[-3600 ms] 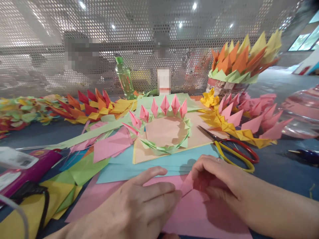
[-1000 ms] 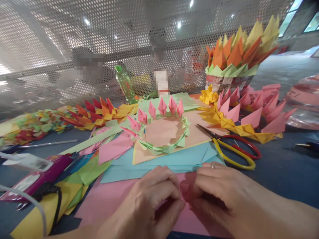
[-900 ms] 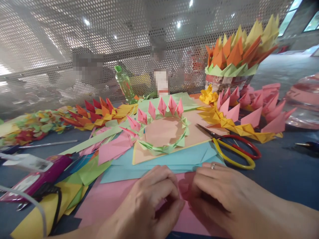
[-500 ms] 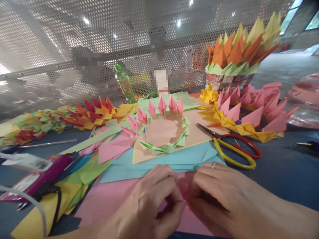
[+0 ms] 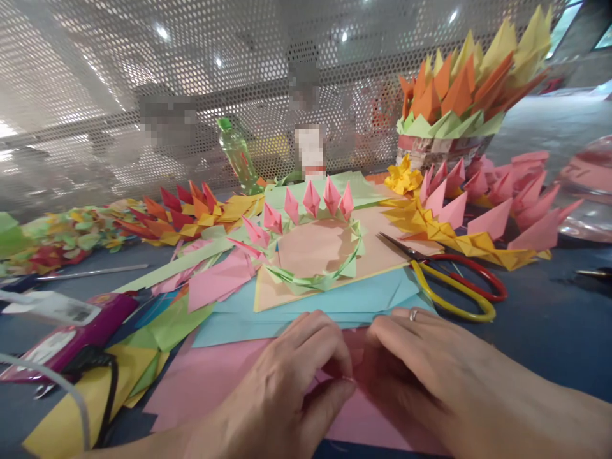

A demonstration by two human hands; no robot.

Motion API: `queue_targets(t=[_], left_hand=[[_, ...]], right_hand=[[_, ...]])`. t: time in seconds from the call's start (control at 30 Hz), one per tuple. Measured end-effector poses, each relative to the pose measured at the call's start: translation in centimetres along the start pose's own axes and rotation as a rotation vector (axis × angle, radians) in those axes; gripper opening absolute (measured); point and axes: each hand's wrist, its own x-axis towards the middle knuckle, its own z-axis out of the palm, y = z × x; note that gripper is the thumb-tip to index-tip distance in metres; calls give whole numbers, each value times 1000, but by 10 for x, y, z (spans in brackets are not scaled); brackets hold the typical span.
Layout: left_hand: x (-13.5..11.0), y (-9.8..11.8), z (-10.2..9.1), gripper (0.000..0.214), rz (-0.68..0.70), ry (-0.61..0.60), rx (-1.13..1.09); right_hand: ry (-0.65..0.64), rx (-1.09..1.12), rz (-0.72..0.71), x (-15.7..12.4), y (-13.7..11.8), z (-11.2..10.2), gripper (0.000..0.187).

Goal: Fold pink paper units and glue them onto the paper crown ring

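My left hand (image 5: 299, 376) is closed in a pinch, thumb against fingertips, on a small piece of pink paper (image 5: 354, 341) mostly hidden between the hands. Curled in from the other side, my right hand (image 5: 421, 376), with a ring on one finger, grips the same paper; its fingertips are hidden. Both hands rest over larger pink sheets (image 5: 205, 389). Just beyond them are blue sheets (image 5: 296, 313). A green folded-paper ring (image 5: 329, 280) with upright pink points lies farther off on peach paper (image 5: 315, 252). Scissors (image 5: 454, 290) with red and yellow handles lie beyond my right hand.
At left are a purple glue gun (image 5: 81, 335) with a cord, and yellow paper (image 5: 81, 408). Red-orange folded pieces (image 5: 182, 220) and a green bottle (image 5: 236, 156) stand behind. A tall paper-petalled basket (image 5: 449, 150) and pink-and-yellow folded chains (image 5: 478, 223) occupy the back right.
My fingers have shifted slightly at the pinch, and my left thumb is straighter. The view has tilted a little; the things on the table lie as before.
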Motion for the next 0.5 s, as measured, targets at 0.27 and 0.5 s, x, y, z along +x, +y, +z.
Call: queue_targets(t=[0.27,0.5], left_hand=[[-16,0,-2,18,-118,-34,-132],[-20,5,-7,21,199,-47,105]], right_hand=[[-4,-3,-14,3,0,0,16],[65,-16,-43,1,1,4,20]])
